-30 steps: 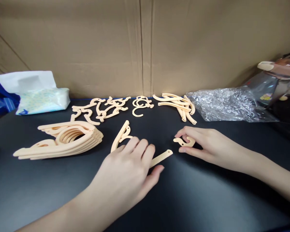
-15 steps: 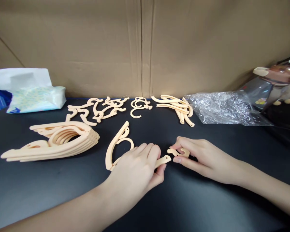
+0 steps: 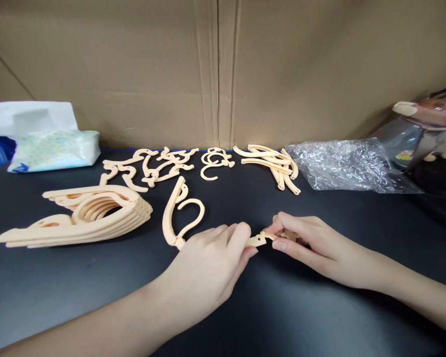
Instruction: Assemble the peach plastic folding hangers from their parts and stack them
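Observation:
My left hand (image 3: 215,258) is closed around one arm of a beige plastic folding hanger (image 3: 169,218). The hanger's other arm and its hook (image 3: 196,213) stick out beyond my knuckles to the upper left. A holed end of the gripped arm shows past my fingers on the right. Between thumb and fingertips, my right hand (image 3: 312,243) pinches a small curved beige hanger piece (image 3: 269,235). Its tip meets or nearly meets the holed end; whether it is seated I cannot tell. Most of the small piece is hidden by my fingers.
Left lies a stack of folded hangers (image 3: 78,235). Along the back are small curved pieces (image 3: 163,166), loose hooks (image 3: 210,177) and long arms (image 3: 269,161). A tissue pack (image 3: 55,148) sits back left, a clear plastic bag (image 3: 342,166) back right, before a cardboard wall (image 3: 134,74).
My right hand has turned the small piece and brought its tip against or close to the arm's holed end. The hanger in my left hand has tilted, its hook now showing more fully.

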`<state>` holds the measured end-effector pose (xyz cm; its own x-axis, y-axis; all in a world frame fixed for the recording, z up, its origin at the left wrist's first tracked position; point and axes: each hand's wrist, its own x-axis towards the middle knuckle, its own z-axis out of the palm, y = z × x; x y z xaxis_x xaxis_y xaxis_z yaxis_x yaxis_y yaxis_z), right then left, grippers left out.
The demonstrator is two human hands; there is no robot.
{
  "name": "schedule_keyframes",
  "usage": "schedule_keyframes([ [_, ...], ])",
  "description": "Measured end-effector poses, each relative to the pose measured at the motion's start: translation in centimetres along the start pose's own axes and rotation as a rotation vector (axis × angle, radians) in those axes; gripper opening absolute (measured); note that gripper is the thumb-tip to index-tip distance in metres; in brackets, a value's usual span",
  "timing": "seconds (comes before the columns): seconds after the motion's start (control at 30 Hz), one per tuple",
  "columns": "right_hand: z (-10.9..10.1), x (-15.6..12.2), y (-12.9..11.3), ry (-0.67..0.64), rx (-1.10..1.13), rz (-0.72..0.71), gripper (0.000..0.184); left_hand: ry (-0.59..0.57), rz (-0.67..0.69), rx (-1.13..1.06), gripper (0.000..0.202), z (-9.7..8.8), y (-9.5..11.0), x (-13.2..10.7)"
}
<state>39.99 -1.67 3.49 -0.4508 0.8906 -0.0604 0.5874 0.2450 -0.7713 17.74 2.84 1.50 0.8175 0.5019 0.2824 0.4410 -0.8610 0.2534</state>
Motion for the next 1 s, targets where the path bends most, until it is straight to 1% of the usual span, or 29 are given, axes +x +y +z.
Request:
schedule_keyframes([
  [0.17,0.1,-0.1,0.0,-0.011,0.063,0.005,0.017,-0.029,-0.022,-0.066,0.019,0.1,-0.2,-0.1],
  [0.3,0.5,-0.2,-0.1,0.011,0.088,0.015,0.018,-0.030,-0.045,-0.108,0.018,0.4,-0.2,-0.1],
  [0.47,1.0,-0.1,0.0,-0.011,0.016,-0.054,0.016,-0.023,0.033,-0.102,0.020,0.4,0.3,-0.2],
  [0.57,0.9,0.0,0.1,-0.005,-0.037,-0.075,0.014,-0.006,0.037,-0.098,0.021,0.3,0.5,-0.2],
  [0.73,0.3,0.0,0.1,-0.027,-0.031,-0.018,0.017,-0.045,0.013,-0.083,0.018,0.6,0.4,-0.3],
  [0.8,0.2,0.0,0.1,-0.044,-0.006,0.005,0.018,-0.032,0.013,-0.080,0.016,0.7,0.3,-0.3],
  [0.87,0.0,0.0,0.0,-0.049,0.016,0.020,0.017,0.005,0.016,-0.071,0.015,0.8,0.2,-0.2],
  [0.93,-0.2,-0.1,0.0,-0.034,0.020,0.041,0.017,0.034,0.020,-0.059,0.018,0.7,0.1,-0.2],
  [1.0,-0.3,-0.3,0.0,-0.020,0.017,0.061,0.017,0.037,0.026,-0.054,0.022,0.7,-0.1,-0.1],
])
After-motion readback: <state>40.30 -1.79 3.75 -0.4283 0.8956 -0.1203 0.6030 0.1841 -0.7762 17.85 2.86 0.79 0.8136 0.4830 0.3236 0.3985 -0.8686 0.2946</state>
